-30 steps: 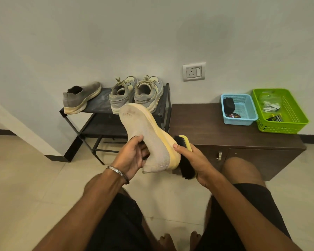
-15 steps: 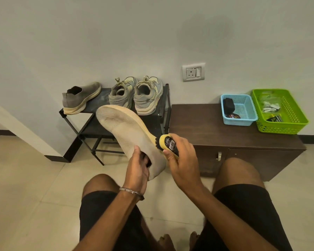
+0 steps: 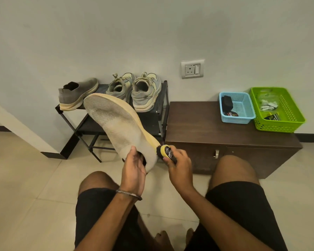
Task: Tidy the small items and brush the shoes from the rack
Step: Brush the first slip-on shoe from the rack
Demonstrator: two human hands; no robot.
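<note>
At the left of centre in the frame, a black metal shoe rack stands on the tiled floor against the pale wall. On its top shelf, furthest left, sits a single grey slip-on shoe with a cream sole, and to its right a pair of grey lace-up sneakers, side by side with their heels toward the camera. In front of the rack, near the middle of the frame, a beige knit shoe with a yellowed sole edge is held up off the floor, toe pointing to the upper left and heel low. The left hand grips it at the heel opening, thumb on the outside and fingers tucked into the collar; a metal bangle circles that wrist. Just right of the heel, the right hand is curled around a yellow-backed shoe brush, whose dark bristles press against the sole edge near the heel. Further right, a dark wooden cabinet stands beside the rack. On its top, toward the right, a blue basket holds a few dark items, and a green basket touching it on the right holds small packets. On the wall above the cabinet is a socket plate. The person's bare knees and black shorts fill the lower frame.
</note>
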